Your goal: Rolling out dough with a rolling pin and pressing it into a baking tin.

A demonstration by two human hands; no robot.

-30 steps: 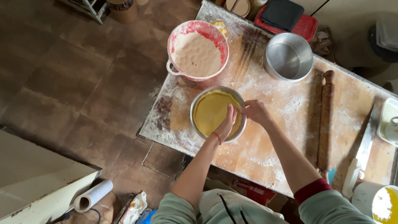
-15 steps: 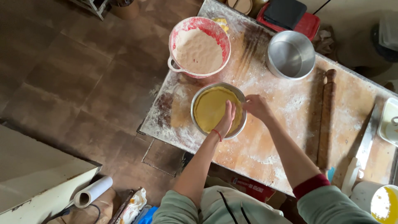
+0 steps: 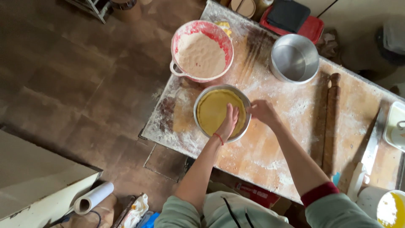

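Note:
A round metal pan lined with yellow dough sits near the left end of a floured wooden table. My left hand lies flat inside the pan, palm pressed on the dough, a red string around its wrist. My right hand touches the pan's right rim with its fingers curled against the edge. Neither hand lifts anything.
A red-rimmed bowl of flour stands just behind the pan. An empty metal pan, a long wooden rolling pin and a big knife lie to the right. A paper roll lies on the tiled floor.
My hands have shifted slightly on the pan, the left pressing a little further onto the dough. The pan stays in place.

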